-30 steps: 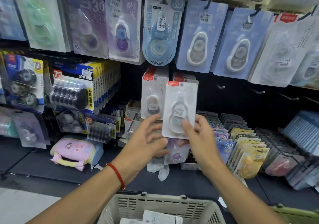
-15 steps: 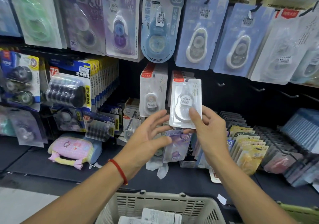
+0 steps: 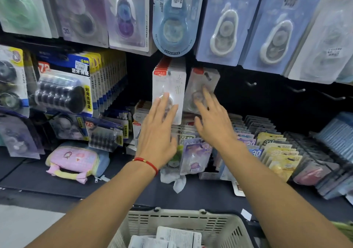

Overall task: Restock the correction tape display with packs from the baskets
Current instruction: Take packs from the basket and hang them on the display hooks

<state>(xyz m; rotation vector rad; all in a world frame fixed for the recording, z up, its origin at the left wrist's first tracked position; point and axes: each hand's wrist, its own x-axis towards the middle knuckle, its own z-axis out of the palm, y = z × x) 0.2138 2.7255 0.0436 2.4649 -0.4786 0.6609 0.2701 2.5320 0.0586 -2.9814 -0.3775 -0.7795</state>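
Two rows of white correction tape packs with red tops hang on hooks at the middle of the display. My left hand [image 3: 159,125] lies with straight fingers against the front pack of the left row [image 3: 169,89]. My right hand [image 3: 212,121] has its fingers straight, the fingertips touching the blurred pack [image 3: 203,81] hanging on the right hook. Neither hand grips anything. Below, the beige basket [image 3: 183,223] holds more white packs [image 3: 177,237].
Large carded tapes hang above. Bare hooks [image 3: 252,84] stick out right of the white packs. Trays of small packs [image 3: 275,152] fill the shelf on the right, black refill packs [image 3: 63,93] hang left, and a pink pouch [image 3: 74,160] lies on the shelf.
My right hand carried the white pack up and back onto the right hook and let go of it. My left hand moved up to the left row. The camera moved closer.
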